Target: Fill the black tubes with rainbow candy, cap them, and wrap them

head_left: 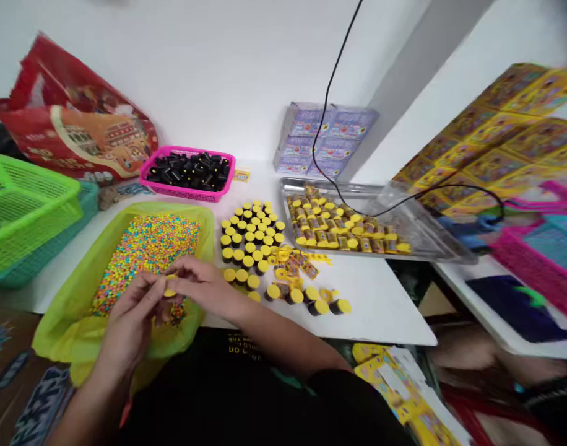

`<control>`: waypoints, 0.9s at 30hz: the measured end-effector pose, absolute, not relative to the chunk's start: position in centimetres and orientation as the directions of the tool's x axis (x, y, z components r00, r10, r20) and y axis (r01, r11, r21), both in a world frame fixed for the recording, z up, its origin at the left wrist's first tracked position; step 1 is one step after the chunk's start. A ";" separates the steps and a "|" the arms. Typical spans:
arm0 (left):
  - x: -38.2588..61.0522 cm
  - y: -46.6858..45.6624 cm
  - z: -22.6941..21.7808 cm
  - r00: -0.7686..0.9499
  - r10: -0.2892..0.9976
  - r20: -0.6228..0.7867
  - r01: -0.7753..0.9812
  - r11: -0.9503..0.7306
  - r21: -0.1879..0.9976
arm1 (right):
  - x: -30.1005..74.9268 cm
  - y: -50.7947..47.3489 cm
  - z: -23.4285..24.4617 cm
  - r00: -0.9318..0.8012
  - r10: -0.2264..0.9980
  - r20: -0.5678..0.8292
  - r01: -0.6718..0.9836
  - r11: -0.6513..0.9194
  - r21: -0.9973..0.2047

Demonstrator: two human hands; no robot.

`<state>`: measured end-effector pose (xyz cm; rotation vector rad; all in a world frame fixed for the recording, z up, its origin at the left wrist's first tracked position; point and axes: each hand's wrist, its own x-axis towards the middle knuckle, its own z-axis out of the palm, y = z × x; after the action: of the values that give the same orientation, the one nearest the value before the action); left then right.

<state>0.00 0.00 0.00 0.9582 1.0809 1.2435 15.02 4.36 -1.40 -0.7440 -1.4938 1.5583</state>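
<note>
Above the near end of a yellow-green lined bin (208, 229), my two hands meet around a small yellow-capped container (171, 286). My left hand (134, 310) is closed on its side, and my right hand (197, 284) has its fingers bent over the cap. Fingers hide most of its body. Small multicoloured candy balls (147, 248) fill the bin beneath them. To the right of the bin, many dark containers with yellow caps (250, 237) stand upright in loose rows on the white table. Loose printed labels and yellow rings (293, 265) lie among them.
Behind the bin sits a pink basket (147, 179) of black containers. A metal tray (423, 238) holds labelled, yellow-capped containers; a black cable (328, 83) hangs across it. Green baskets (28, 217) stand left. Purple boxes (323, 139) lean at the wall. Another person's arm (469, 353) shows at right.
</note>
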 end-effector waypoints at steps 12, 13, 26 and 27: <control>1.4 0.2 -0.7 0.296 0.952 -0.080 0.037 0.072 0.997 | 27.2 1.9 -0.8 0.029 0.975 0.219 0.734 0.128 -0.667; 1.0 0.2 -0.8 0.289 0.954 -0.080 0.058 0.066 0.996 | 28.6 2.2 -0.9 0.105 0.982 0.159 0.806 0.010 -0.591; -5.0 3.3 0.4 -0.021 0.999 0.045 0.370 -0.034 0.929 | 31.7 3.8 -4.1 0.058 0.990 -0.127 0.931 -0.100 -0.350; -5.5 3.4 0.3 -0.035 0.998 0.053 0.377 -0.036 0.925 | 31.8 4.2 -3.7 0.057 0.993 -0.101 0.926 -0.091 -0.367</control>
<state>-5.47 3.44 0.25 1.5038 1.5023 1.0689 31.79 4.22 -3.72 -2.1249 -1.9673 0.4867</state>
